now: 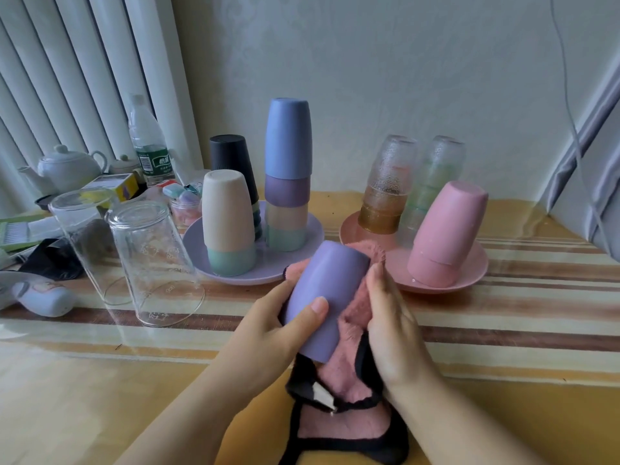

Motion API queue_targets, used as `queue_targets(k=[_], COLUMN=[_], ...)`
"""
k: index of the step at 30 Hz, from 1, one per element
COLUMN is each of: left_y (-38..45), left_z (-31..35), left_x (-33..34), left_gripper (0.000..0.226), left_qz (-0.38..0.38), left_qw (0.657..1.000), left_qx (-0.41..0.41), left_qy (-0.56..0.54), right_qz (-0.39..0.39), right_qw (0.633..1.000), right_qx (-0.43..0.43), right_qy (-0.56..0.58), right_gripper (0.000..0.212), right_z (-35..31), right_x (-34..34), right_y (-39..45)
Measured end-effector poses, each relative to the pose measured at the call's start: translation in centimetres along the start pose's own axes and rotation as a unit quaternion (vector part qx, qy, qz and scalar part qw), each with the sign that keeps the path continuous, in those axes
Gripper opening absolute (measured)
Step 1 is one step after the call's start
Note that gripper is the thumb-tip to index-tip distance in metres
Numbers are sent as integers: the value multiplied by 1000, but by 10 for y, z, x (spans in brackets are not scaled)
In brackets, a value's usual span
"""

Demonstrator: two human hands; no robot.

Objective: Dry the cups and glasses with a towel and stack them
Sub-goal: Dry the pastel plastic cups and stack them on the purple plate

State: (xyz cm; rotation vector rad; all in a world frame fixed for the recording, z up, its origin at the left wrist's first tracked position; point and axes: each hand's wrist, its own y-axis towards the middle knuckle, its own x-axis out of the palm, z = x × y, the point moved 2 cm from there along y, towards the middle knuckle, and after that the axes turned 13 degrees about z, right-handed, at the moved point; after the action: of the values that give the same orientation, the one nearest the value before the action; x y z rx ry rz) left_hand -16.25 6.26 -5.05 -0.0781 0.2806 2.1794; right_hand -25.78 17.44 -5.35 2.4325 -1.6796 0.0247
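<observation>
My left hand (281, 317) grips a lilac cup (327, 297), held bottom-up and tilted above the table. My right hand (392, 327) presses a pink fluffy towel with black trim (349, 367) against the cup's right side. On the lilac plate (302, 260) stand upside-down stacks: a tall one topped by a blue cup (288, 139), a beige cup over a teal one (228, 213), and a black cup (231, 162) behind. The pink plate (469, 276) carries a tilted pink cup (449, 229), an amber-rimmed glass stack (385, 186) and a greenish glass stack (432, 182).
Two clear glasses (151, 260) stand upside down at the left on the striped tablecloth (503, 330). Behind them are a white teapot (67, 167), a water bottle (147, 142), small boxes and clutter. A curtain hangs at the left, a wall at the back.
</observation>
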Motion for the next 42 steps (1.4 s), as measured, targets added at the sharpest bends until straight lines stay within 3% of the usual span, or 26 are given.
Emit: queue_targets(k=[2, 7, 10, 12, 15, 18, 20, 24, 27, 30, 33, 34, 36, 38, 39, 42], left_y=[-3, -5, -1, 4, 10, 12, 9, 5, 8, 8, 2, 0, -2, -4, -5, -3], left_z=[3, 2, 1, -5, -11, -7, -4, -3, -1, -3, 3, 7, 8, 6, 6, 4], left_x=[2, 3, -3, -8, -10, -7, -5, -4, -10, -8, -2, -2, -2, -2, -2, -8], left_gripper=[33, 27, 30, 37, 71, 41, 27, 63, 52, 53, 35, 26, 20, 24, 27, 68], left_qz=[-21, -8, -5, 16, 84, 186, 217, 197, 175, 77, -9, -19, -32, -32, -30, -20], left_qw=[996, 964, 957, 958, 981, 978, 971, 974, 980, 995, 1000, 998, 992, 984, 979, 969], left_qx=[-47, -117, -116, -122, -56, 49, 96, 97, 83, 45, 1, -15, -57, -83, -87, -61], left_qy=[-76, -240, -267, -259, -168, -77, -29, 54, 52, 35, -15, -49, -109, -157, -179, -238], right_qz=[-8, -79, -113, -107, -56, -16, -25, -67, -79, -56, -31, -41, -98, -124, -114, -116], right_qw=[997, 966, 973, 981, 990, 999, 999, 992, 988, 994, 998, 998, 995, 988, 992, 992], right_qx=[38, 153, 145, 123, 100, 35, 13, -46, -85, -68, -53, -52, -30, 38, 22, 50], right_qy=[69, 194, 141, 100, 79, -4, -40, -95, -105, -72, -22, -10, 8, 86, 40, 16], right_gripper=[90, 83, 82, 82, 74, 73, 61, 47, 51, 57, 39, 47, 85, 82, 76, 69], right_z=[4, 11, 16, 21, 17, 6, 2, 5, 12, 1, -8, -10, -5, -4, -7, -3], right_x=[-3, 7, 14, 15, 10, 6, 5, 14, 20, 13, 1, 1, 1, 3, 4, 6], right_y=[4, -2, -10, -12, -9, -7, -9, -23, -31, -26, -13, -11, -12, -14, -14, -21])
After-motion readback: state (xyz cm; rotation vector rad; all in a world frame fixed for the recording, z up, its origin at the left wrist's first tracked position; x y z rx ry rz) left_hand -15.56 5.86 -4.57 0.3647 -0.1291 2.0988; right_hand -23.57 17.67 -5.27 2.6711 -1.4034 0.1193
